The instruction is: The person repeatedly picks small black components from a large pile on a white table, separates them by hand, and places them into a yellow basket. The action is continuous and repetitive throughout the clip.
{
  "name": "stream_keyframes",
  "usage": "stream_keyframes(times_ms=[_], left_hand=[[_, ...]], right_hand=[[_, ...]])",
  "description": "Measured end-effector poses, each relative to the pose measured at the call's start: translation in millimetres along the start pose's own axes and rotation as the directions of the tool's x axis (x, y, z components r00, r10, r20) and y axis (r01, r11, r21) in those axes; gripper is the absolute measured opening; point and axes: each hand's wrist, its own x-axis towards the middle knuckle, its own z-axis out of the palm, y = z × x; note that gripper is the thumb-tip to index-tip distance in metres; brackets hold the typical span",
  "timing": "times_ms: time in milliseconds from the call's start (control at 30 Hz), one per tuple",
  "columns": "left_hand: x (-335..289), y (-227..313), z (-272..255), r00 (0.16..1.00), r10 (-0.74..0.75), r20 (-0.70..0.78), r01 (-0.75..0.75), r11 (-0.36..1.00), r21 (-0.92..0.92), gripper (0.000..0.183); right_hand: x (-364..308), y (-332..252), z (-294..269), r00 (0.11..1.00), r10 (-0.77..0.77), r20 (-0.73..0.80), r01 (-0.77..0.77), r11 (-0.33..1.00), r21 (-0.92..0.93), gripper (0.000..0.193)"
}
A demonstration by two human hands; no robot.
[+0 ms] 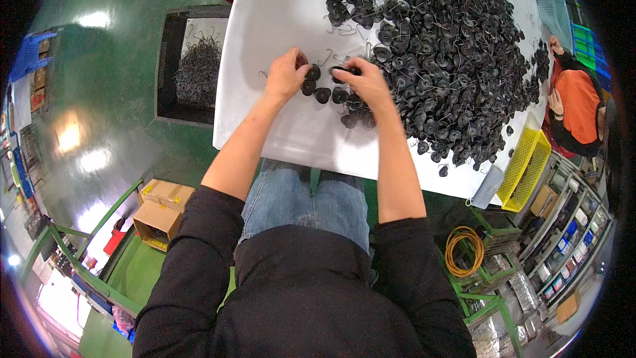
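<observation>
Right hand (368,83): fingers pinching black disc (340,75) over desk (255,116), left of heap (440,73). Left hand (285,75): fingers at second disc (313,73), grip unclear. Loose pinch could drop disc; nudged heap could slide.

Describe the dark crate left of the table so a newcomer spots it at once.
Start at the big white-topped table heaped with small round black pieces. Just past its left edge, against the green floor, is a dark, rectangular, open-topped crate. Unlike the brown cardboard boxes lower in the picture, it holds a tangle of bare grey metal wires.
</observation>
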Motion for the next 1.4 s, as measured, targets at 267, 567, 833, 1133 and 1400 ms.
stream_keyframes(times_ms=[267,567,833,1133,1400], left_hand=[[-37,-4,17,0.872,0.486,-0.049,-0.467,0.858,0.213,0.022],[-57,7,62,0.74,0.607,0.29,-0.665,0.597,0.449,0.019],[-46,8,31,0.908,0.372,-0.193,-0.372,0.927,0.036,0.013],[-49,17,40,0.879,0.407,-0.248,-0.327,0.894,0.308,0.024],[-24,26,41,0.893,0.161,-0.42,-0.23,0.966,-0.12,0.027]], right_hand=[[-44,33,-38,0.986,0.017,0.166,-0.138,0.646,0.751,0.021],[-60,51,-13,0.989,0.126,0.072,-0.128,0.529,0.839,0.02],[-53,35,22,0.917,-0.395,-0.048,0.287,0.74,-0.608,0.023],[-72,64,54,0.91,-0.388,-0.144,0.188,0.697,-0.692,0.016],[-73,22,33,0.892,-0.375,-0.251,0.147,0.767,-0.625,0.013]])
